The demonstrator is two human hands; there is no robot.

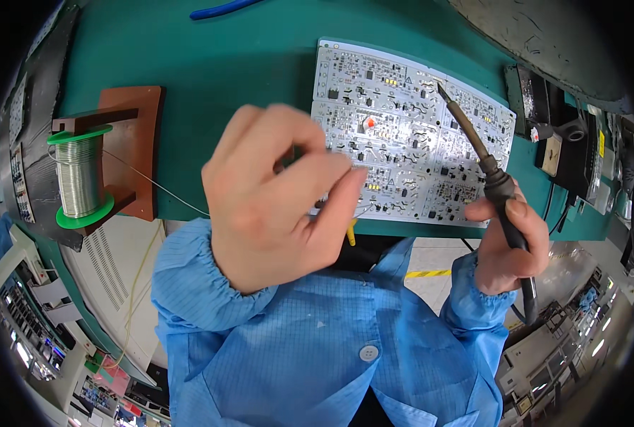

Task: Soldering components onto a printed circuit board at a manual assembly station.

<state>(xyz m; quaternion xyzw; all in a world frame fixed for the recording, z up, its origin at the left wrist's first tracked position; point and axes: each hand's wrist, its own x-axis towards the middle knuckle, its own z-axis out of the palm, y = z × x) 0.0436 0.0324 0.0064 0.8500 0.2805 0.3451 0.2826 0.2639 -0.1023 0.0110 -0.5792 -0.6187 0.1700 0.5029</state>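
Observation:
My right hand (502, 249) is wrapped round the dark handle of a soldering iron (499, 183). The iron's tip points up and left, over the upper part of a white circuit board panel (409, 153) crowded with small parts. My left hand (274, 199) is closed in a pinch at the panel's lower left. Solder wire (157, 185) runs from a spool (78, 178) with green flanges and passes behind my left wrist. A thin end of it shows by the pinched fingertips. Part of the panel's left side is hidden behind this hand.
The spool sits on a brown stand (133, 160) at the left of the green mat (224, 53). A blue-handled tool (224, 10) lies at the far edge. Dark equipment (577, 153) with cables stands at the right. A red-topped piece (370, 124) sits on the panel.

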